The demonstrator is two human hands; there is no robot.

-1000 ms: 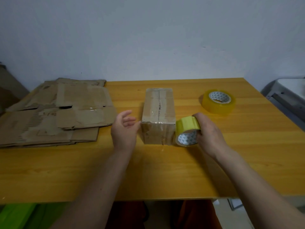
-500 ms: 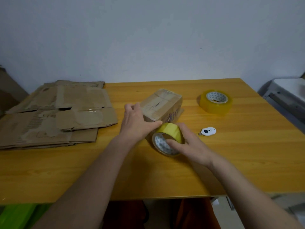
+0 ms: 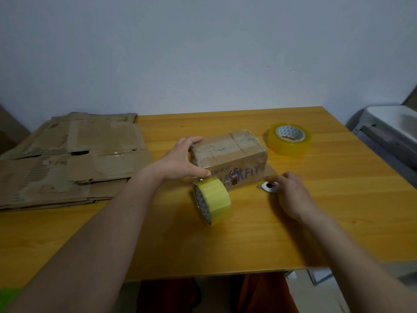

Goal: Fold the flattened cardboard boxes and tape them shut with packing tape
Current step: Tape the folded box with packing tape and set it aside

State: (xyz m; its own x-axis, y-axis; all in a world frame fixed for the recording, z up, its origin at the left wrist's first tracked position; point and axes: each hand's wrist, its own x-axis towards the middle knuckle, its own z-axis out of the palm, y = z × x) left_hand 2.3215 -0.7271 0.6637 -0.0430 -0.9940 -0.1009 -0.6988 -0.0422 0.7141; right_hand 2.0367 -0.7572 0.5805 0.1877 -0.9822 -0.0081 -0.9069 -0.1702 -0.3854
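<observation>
We held the folded box (image 3: pixel 228 154) at mid-surface (image 3: pixel 293 233), our left hand (image 3: pixel 180 161) with its grip clamped on the box's near end, while our right hand (image 3: pixel 291 190) pinched a small white cutter (image 3: pixel 269 186). A tape roll (image 3: pixel 213 199) stood on edge just before the box.

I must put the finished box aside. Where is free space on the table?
Free: the back strip behind the cardboard box, and the near edge of the table. Crowded: flattened cardboard at left, tape rolls mid-right.
</observation>
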